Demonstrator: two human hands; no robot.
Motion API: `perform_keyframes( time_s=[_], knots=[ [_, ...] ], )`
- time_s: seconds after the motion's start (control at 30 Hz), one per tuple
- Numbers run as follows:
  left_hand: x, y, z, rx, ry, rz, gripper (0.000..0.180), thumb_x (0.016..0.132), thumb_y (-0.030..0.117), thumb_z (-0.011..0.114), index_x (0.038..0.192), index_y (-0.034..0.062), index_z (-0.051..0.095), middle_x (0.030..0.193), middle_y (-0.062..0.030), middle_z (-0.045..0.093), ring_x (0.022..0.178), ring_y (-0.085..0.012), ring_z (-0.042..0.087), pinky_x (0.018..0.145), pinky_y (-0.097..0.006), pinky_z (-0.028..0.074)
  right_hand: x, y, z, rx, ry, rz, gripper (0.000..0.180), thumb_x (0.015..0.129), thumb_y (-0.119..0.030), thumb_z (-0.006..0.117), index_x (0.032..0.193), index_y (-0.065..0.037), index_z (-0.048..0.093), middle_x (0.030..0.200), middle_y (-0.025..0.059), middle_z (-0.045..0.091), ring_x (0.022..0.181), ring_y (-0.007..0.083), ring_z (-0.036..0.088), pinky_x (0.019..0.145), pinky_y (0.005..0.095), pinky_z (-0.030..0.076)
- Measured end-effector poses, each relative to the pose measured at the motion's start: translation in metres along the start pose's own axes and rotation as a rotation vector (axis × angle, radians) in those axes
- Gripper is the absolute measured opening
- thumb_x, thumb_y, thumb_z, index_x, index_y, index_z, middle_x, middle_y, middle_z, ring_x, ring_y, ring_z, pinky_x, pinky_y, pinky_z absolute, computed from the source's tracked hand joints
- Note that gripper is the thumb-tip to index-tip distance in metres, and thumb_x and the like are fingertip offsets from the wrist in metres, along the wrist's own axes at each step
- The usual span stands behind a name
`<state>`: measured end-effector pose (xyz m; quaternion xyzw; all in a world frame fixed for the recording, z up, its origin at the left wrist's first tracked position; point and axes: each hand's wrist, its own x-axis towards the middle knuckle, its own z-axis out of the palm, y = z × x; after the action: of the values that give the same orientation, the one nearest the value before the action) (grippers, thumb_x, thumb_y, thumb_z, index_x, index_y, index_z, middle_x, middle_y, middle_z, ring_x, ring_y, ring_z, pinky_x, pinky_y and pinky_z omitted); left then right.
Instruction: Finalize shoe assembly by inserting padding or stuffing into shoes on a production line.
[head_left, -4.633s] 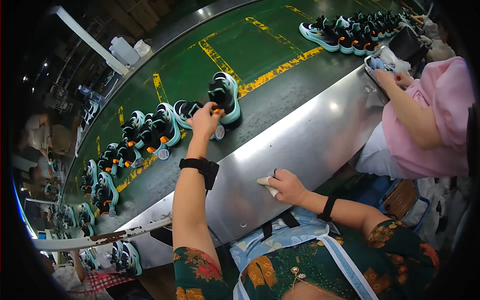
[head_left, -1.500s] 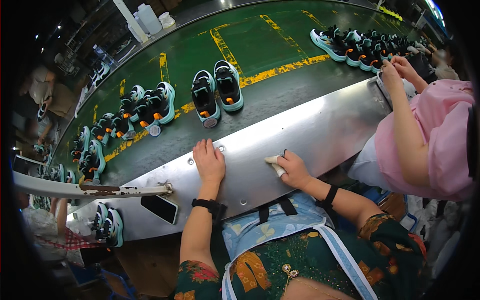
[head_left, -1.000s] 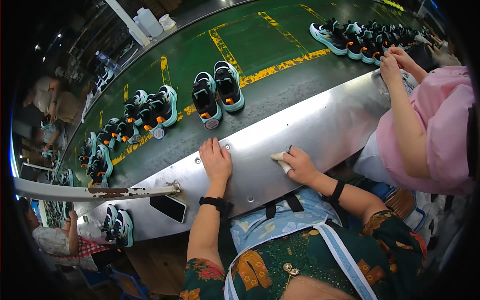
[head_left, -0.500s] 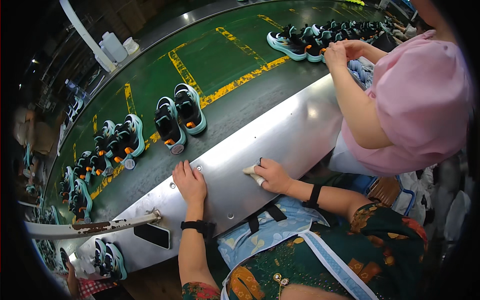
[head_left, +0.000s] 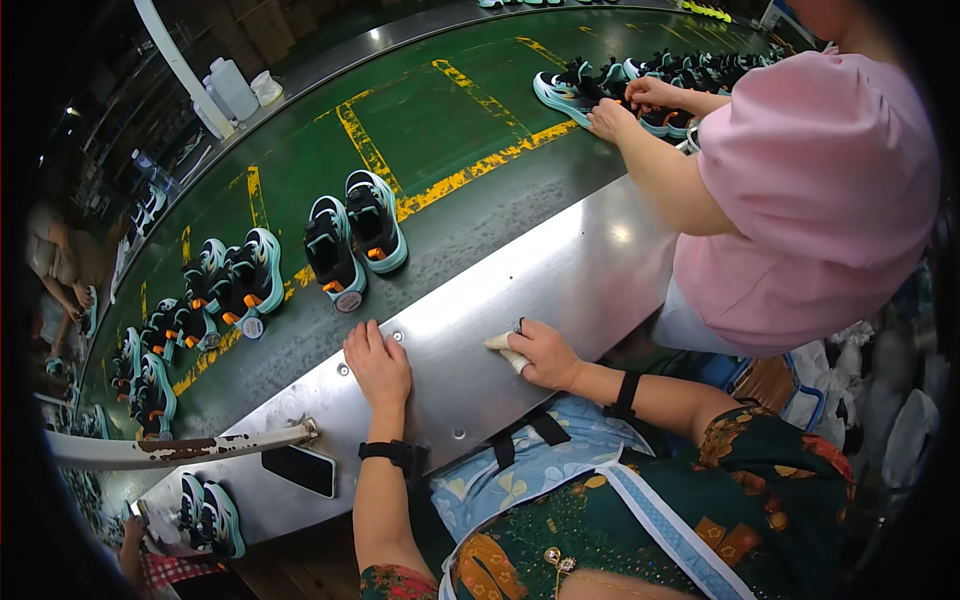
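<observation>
My left hand [head_left: 378, 365] lies flat, fingers stretched out, on the bare metal shelf [head_left: 560, 270] along the belt's near edge. It holds nothing. To its right, my right hand [head_left: 545, 357] rests on the same metal with its fingers curled in. Pale covers wrap two of its digits, and a small dark thing shows at its upper finger. Whether anything is inside those fingers is hidden. Nearest to my left hand, a pair of black and light-teal sneakers [head_left: 335, 250] with orange heel tabs stands on the green belt [head_left: 470, 130]. One carries a round tag.
More sneakers [head_left: 255, 270] stand in rows at left and far right [head_left: 690, 75]. A co-worker in pink [head_left: 800, 190] handles shoes at right. A worn metal bar [head_left: 180, 447], a phone [head_left: 300, 470] and another sneaker pair [head_left: 210, 515] are at lower left.
The co-worker's hands have come apart and moved left onto the nearest shoes of the far row. My own hands stay where they were on the metal.
</observation>
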<state>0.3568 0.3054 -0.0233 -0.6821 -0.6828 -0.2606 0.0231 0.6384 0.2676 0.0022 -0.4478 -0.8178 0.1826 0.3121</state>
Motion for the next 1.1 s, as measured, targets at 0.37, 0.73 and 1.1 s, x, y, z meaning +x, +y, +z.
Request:
perform_keyframes(
  time_s=[0.37,0.73,1.1],
  knots=[
    [-0.0033,-0.0006,-0.0023,0.007,-0.006,-0.002,0.04,0.087,0.016,0.055,0.122,-0.004,0.054,0.127,-0.023,0.052,0.123,-0.0379,0.045,0.111,-0.049,0.027,-0.0025,-0.003,0.001,0.003,-0.023,0.011,0.032,0.075,-0.005,0.062,0.106,-0.011,0.065,0.082,0.0121,0.048,0.076,0.0304,0.052,0.069,0.0403,0.044],
    [-0.0035,-0.0018,-0.0004,0.004,0.009,-0.006,0.04,0.087,0.017,0.054,0.121,-0.0032,0.055,0.128,-0.0223,0.053,0.123,-0.0377,0.045,0.111,-0.049,0.027,-0.0004,-0.0029,0.0022,-0.004,-0.015,0.006,0.027,0.074,-0.004,0.062,0.1,-0.009,0.064,0.082,0.0121,0.048,0.076,0.0307,0.052,0.068,0.0401,0.044],
    [-0.0018,-0.0045,-0.0015,0.0,0.005,-0.007,0.04,0.087,0.017,0.055,0.121,-0.0033,0.055,0.127,-0.0223,0.053,0.123,-0.0376,0.045,0.111,-0.049,0.027,0.0031,-0.0063,0.0018,-0.01,-0.025,0.015,0.024,0.077,-0.006,0.063,0.101,-0.01,0.065,0.081,0.0117,0.049,0.076,0.0301,0.052,0.069,0.0398,0.044]
  ],
)
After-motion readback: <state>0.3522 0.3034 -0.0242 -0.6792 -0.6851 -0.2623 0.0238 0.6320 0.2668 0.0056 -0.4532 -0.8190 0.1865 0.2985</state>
